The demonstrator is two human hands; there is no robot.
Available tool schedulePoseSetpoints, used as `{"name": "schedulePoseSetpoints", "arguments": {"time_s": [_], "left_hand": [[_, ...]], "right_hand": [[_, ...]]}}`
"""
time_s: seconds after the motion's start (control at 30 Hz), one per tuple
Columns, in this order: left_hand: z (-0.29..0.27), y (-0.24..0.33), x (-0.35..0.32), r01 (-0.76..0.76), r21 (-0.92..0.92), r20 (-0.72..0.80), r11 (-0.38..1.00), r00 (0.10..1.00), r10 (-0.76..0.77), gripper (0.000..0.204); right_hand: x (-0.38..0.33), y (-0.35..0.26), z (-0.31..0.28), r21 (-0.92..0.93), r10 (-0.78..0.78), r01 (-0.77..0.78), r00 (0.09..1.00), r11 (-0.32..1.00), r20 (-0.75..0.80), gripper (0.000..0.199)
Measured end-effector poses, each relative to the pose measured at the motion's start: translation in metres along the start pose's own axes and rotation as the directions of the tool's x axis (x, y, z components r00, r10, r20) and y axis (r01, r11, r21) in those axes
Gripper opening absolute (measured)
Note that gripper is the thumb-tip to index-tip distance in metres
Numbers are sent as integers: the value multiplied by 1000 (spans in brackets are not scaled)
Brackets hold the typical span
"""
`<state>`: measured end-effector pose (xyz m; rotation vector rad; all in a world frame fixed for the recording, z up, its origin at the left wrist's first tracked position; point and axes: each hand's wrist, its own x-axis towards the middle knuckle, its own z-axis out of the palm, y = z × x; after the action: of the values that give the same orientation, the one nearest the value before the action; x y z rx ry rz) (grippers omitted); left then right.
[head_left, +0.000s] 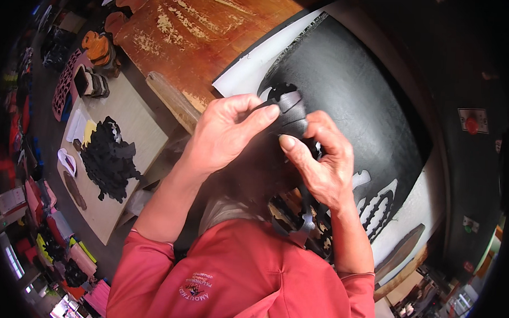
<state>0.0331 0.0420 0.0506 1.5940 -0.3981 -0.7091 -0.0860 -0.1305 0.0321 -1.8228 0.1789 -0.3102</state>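
My left hand (224, 130) pinches a black textured cut piece of leather-like material (292, 114) between thumb and fingers. On its other side, my right hand (326, 168) grips the same piece, thumb toward the near edge. The piece is bent and overlaps in strap-like bands between the hands. Beyond them lies a large black sheet (347, 78) of similar material, with cut-out shapes (379, 208) at its near right part. Dark scraps (305, 219) hang below my right hand, close to my body; how they join the held piece cannot be made out.
A scratched brown wooden table (203, 34) stands at far left. On a lower pale board (149, 121) at left lies a pile of black cut pieces (108, 159), near a stack of dark blocks (92, 83). A dark machine with a red button (471, 123) borders the right.
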Motion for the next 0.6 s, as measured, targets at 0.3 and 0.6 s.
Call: {"name": "schedulePoseSetpoints", "arguments": {"time_s": [0.3,0.6], "left_hand": [[4,-13,35,-83,-228,-260,970,965,22,27],[-10,-14,66,-115,-434,-272,894,962,-9,28]], "right_hand": [[-5,0,5,238,67,-69,998,969,15,24],[-11,6,2,172,-64,56,997,984,46,20]]}}
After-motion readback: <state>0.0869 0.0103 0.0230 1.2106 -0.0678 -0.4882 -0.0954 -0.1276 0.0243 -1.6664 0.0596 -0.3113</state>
